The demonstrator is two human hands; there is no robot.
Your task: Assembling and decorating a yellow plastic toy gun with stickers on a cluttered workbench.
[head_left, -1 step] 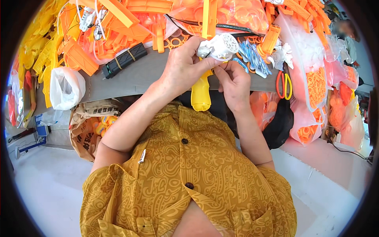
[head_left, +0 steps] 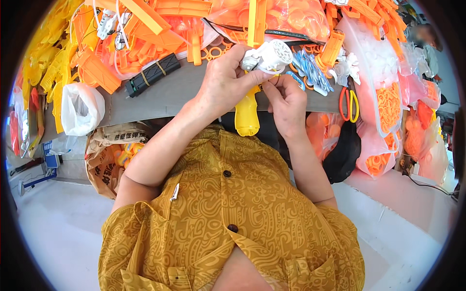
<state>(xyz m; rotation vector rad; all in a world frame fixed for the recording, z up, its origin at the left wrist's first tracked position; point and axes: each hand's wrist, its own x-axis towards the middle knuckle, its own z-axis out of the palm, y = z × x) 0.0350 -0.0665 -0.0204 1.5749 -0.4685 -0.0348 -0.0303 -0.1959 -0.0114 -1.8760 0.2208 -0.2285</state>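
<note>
My left hand is closed around a toy with a round white slotted head and a yellow handle that hangs down toward my shirt. Its thumb presses just under the white head. Close beside it, my right hand is closed, with thumb and forefinger pinched together below the head, near the top of the handle. Whatever sits between those fingertips is too small to make out. Both hands are over the front edge of the grey table.
Orange plastic parts heap across the back, yellow ones at far left. A black bundle and a white bag stand left. To the right lie blue-white packets, red-and-yellow-handled scissors and a bag of orange rings.
My right hand has shifted very slightly to the left. The left hand keeps its hold on the toy.
</note>
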